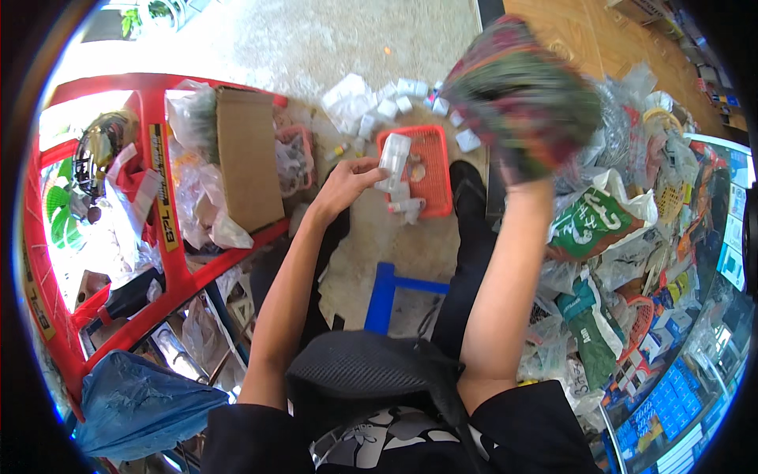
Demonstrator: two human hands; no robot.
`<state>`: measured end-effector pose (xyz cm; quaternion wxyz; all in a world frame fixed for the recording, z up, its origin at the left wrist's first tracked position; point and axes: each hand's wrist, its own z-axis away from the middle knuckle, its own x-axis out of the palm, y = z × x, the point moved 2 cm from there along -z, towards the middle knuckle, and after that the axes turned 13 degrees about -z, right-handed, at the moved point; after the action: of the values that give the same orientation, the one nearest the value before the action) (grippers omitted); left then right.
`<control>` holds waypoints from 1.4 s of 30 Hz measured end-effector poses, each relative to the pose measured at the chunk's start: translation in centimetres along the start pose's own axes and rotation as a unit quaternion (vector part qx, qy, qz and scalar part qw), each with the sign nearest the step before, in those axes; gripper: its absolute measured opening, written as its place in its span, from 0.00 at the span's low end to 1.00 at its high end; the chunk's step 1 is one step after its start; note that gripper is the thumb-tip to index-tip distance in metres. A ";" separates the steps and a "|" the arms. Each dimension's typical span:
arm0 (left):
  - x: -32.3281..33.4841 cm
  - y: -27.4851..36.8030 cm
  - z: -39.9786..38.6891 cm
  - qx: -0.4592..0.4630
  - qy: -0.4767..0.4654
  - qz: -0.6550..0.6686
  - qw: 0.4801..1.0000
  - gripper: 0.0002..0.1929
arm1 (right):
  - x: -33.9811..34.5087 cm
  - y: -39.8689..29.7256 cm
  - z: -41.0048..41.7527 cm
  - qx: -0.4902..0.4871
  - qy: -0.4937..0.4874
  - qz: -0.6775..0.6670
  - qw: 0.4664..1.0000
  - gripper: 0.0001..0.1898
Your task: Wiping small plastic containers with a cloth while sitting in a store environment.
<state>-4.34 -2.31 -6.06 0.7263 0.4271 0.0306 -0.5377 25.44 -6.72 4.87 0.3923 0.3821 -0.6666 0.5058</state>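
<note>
Between the thumb and fingers of my left hand [350, 185] is a clear plastic box [395, 155], tilted over the left side of a red plastic basket [435, 172]. Inside that basket lie small round pieces and more clear plastic pieces at its near left corner. Raised at upper right, my right hand [514, 175] holds a bunched cloth [521, 95] with a red, green and dark pattern. The cloth is blurred by motion and hides nearly all of the fingers.
Small white boxes [388, 109] lie scattered on the concrete floor beyond the basket. A red metal frame [172, 195] with a cardboard box [249, 160] stands left. Plastic bags and a green printed sack [592, 222] are heaped right, beside a glass case [657, 409]. A blue stool [381, 296] is below me.
</note>
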 end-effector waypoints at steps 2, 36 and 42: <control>-2.0 3.8 1.5 0.048 -0.030 0.286 0.957 0.23 | 2.2 3.6 -0.1 0.081 0.060 0.389 0.916 0.35; -8.7 5.6 -0.1 0.184 0.006 0.555 0.811 0.08 | 3.7 16.2 -4.8 0.028 -0.005 0.496 0.868 0.18; -10.0 6.8 1.0 0.141 0.171 0.373 0.901 0.15 | 3.0 15.6 -4.9 0.121 0.133 0.132 0.975 0.21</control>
<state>-3.42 4.98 3.57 0.7896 0.5905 -0.0828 -0.1451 10.74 0.79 2.65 0.3583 0.2644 -0.5871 0.6761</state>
